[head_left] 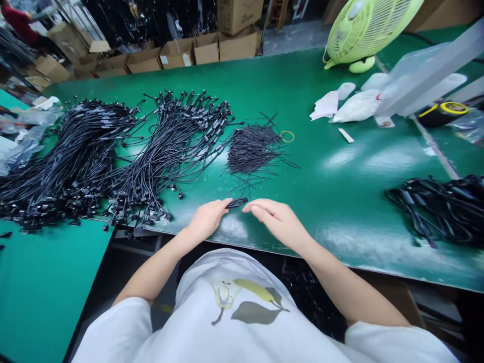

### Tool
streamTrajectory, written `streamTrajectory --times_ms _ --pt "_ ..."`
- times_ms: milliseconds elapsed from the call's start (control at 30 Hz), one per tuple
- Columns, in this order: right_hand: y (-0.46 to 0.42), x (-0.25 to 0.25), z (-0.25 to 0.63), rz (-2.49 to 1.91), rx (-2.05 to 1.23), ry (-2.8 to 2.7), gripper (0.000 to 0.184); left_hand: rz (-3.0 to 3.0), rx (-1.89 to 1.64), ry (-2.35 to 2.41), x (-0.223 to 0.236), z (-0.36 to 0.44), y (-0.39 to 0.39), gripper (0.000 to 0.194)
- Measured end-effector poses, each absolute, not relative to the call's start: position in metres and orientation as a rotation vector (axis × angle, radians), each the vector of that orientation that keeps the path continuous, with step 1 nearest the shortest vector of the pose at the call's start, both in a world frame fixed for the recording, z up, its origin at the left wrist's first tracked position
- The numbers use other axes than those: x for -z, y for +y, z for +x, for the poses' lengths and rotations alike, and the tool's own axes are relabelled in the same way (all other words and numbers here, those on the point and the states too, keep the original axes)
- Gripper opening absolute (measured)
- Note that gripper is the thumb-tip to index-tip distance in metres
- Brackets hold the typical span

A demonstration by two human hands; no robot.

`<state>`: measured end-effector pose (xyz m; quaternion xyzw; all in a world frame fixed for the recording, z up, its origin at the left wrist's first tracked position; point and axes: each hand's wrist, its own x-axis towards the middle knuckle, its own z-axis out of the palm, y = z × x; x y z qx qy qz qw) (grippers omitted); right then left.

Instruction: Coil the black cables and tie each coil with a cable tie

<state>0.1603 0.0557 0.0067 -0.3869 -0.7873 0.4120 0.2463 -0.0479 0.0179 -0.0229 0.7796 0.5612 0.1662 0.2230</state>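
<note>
A short coiled black cable (pixel 237 202) is pinched in my left hand (pixel 207 218), just above the front part of the green table. My right hand (pixel 279 222) is at the cable's right end, fingertips drawn together close to it. Whatever those fingertips hold, if anything, is too small to make out. Behind both hands lies a loose pile of thin black ties (pixel 251 148), some strewn toward me. To the left, a bundle of straight black cables (pixel 170 143) with plugs at both ends is spread out.
Another large cable bundle (pixel 75 146) lies farther left. At the right are a heap of coiled cables (pixel 446 209), a tape measure (pixel 442 113), a white bag (pixel 357 107) and a green fan (pixel 368 30). A yellow ring (pixel 287 136) lies beside the ties. Cardboard boxes (pixel 177 53) stand behind the table (pixel 302 176).
</note>
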Motion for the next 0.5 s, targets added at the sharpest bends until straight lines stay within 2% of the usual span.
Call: streamTrajectory --times_ms 100,167,267,333,400,500 --pt "0.052 -0.012 0.160 -1.088 -0.527 -2.358 0.036 2.432 -0.370 1.533 0.034 -0.043 0.020 0.039" --pt "0.052 -0.002 0.155 -1.107 -0.472 -2.570 0.040 2.527 -0.369 1.497 0.041 -0.037 0.020 0.038" --pt "0.050 0.021 0.151 -1.101 -0.538 -2.761 0.031 2.504 -0.351 1.508 0.049 -0.032 0.018 0.031" --pt "0.046 0.037 0.152 -1.045 -0.395 -2.793 0.028 2.444 -0.328 1.496 0.054 -0.030 0.015 0.029" --pt "0.042 0.048 0.152 -0.984 -0.181 -2.759 0.028 2.372 -0.321 1.484 0.056 -0.026 0.013 0.040" --pt "0.042 0.055 0.158 -0.942 0.015 -2.695 0.028 2.323 -0.375 1.416 0.049 -0.016 0.011 0.070"
